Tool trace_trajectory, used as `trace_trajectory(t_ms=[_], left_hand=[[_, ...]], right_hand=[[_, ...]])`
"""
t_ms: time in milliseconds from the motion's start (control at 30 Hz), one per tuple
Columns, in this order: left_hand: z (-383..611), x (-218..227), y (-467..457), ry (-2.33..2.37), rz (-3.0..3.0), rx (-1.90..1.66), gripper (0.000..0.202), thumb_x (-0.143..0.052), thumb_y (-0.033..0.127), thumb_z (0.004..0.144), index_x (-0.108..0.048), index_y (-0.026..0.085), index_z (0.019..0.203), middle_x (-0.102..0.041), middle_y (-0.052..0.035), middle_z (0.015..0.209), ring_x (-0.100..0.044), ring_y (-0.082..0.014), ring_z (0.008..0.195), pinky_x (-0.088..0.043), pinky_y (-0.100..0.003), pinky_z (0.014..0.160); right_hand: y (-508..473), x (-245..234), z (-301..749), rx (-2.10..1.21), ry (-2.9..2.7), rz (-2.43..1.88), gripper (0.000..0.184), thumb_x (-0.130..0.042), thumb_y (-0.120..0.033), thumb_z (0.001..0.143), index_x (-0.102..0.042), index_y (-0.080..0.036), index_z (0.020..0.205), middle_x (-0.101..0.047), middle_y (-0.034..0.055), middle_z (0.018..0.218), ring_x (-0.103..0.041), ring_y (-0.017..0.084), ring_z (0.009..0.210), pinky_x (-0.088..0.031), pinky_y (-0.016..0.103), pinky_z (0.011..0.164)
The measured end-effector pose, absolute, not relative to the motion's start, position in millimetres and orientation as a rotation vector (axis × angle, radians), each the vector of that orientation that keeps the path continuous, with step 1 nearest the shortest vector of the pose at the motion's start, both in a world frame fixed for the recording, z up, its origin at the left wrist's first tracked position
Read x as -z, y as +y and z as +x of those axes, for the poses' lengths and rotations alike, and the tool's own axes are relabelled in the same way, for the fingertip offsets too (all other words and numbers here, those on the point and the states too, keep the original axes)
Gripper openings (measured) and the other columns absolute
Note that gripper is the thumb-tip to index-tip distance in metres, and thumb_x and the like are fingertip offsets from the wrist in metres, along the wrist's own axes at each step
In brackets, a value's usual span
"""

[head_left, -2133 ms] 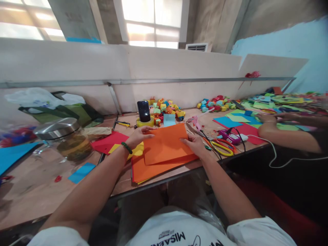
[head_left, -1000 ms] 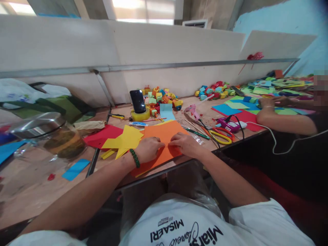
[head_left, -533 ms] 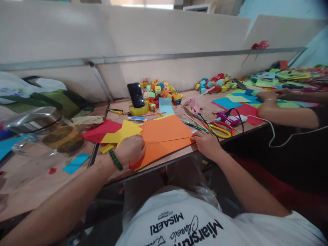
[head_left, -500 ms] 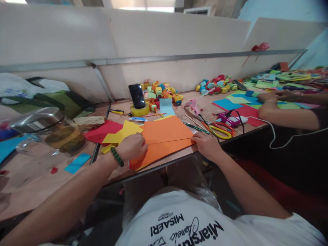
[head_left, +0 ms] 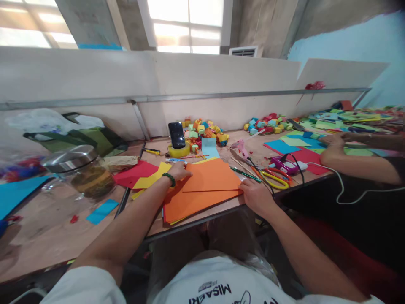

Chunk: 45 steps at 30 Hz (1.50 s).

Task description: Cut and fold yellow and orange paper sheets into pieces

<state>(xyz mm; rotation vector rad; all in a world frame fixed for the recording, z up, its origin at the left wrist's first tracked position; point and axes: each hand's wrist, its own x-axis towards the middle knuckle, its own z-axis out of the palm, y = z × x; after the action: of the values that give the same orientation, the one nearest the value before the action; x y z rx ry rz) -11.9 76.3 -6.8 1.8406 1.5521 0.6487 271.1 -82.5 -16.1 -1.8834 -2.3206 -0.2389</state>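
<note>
A loose orange sheet of paper (head_left: 211,175) lies over a larger orange sheet (head_left: 196,206), on a stack at the table's front edge. My left hand (head_left: 178,171), a green bead bracelet at its wrist, has its fingers closed at the top sheet's left edge; the fingertips are partly hidden. At the right corner of the orange sheets, my right hand (head_left: 257,195) is closed with thumb and fingertips on the paper. Yellow paper (head_left: 150,180) and red paper (head_left: 136,174) lie left of the stack. A green pen (head_left: 245,174) and yellow-handled scissors (head_left: 275,179) are beside my right hand.
A phone (head_left: 176,135) leans on a tape roll (head_left: 179,150) behind the paper. Small paper cubes (head_left: 205,131) are heaped at the back. A glass jar (head_left: 91,179) stands left; a pink glue gun (head_left: 240,148) lies right. Another person's arm (head_left: 354,158) rests farther right.
The camera view has tilted upward. My left hand has slid away from me along the orange sheet's left edge, uncovering the lower left corner. My right hand stays at the right corner.
</note>
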Motion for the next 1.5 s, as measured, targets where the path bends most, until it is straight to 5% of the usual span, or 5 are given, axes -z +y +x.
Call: trace_trajectory(t_ms=[200, 333, 567, 1033, 1500], left_hand=[[-10, 0, 71, 1.249, 1.68, -0.888, 0.018, -0.077, 0.024, 0.06, -0.064, 0.015, 0.067, -0.066, 0.0003, 0.063, -0.065, -0.0194, 0.07, -0.046, -0.025, 0.06], [-15, -15, 62, 0.992, 1.531, -1.013, 0.039, -0.08, 0.037, 0.058, -0.068, 0.014, 0.087, -0.074, -0.0054, 0.086, -0.068, -0.0227, 0.086, -0.052, -0.029, 0.071], [-23, -22, 52, 0.787, 1.329, -1.053, 0.051, -0.088, 0.036, 0.047, -0.07, 0.013, 0.088, -0.076, -0.0098, 0.091, -0.071, -0.0231, 0.079, -0.055, -0.03, 0.069], [-17, -17, 51, 0.807, 1.184, -1.029, 0.031, -0.085, 0.03, 0.058, -0.072, 0.014, 0.081, -0.077, -0.0059, 0.08, -0.072, -0.0203, 0.074, -0.057, -0.028, 0.07], [-15, -9, 56, 0.859, 1.31, -1.008, 0.046, -0.086, 0.046, 0.049, -0.071, 0.015, 0.079, -0.076, -0.0077, 0.078, -0.071, -0.0221, 0.07, -0.058, -0.032, 0.068]], right_hand=[[-62, 10, 282, -0.114, -2.015, -1.828, 0.027, -0.044, -0.013, 0.086, -0.07, -0.018, 0.093, -0.071, 0.0097, 0.103, -0.064, 0.022, 0.1, -0.047, 0.032, 0.084], [-32, 5, 283, -0.399, -1.569, -1.456, 0.033, -0.055, -0.037, 0.087, -0.063, -0.019, 0.113, -0.07, 0.0107, 0.109, -0.065, 0.024, 0.102, -0.051, 0.038, 0.085], [8, -2, 253, -0.915, -1.112, -0.939, 0.063, -0.087, -0.045, 0.049, -0.062, -0.021, 0.103, -0.074, 0.0005, 0.08, -0.069, 0.02, 0.074, -0.056, 0.035, 0.073], [-2, 5, 244, -0.735, -1.174, -0.853, 0.033, -0.076, -0.046, 0.066, -0.07, -0.021, 0.086, -0.073, 0.0022, 0.085, -0.067, 0.019, 0.075, -0.054, 0.034, 0.072], [8, 20, 254, -0.597, -1.18, -0.977, 0.039, -0.072, -0.057, 0.067, -0.065, -0.019, 0.072, -0.063, -0.0017, 0.063, -0.059, 0.015, 0.063, -0.05, 0.027, 0.06]])
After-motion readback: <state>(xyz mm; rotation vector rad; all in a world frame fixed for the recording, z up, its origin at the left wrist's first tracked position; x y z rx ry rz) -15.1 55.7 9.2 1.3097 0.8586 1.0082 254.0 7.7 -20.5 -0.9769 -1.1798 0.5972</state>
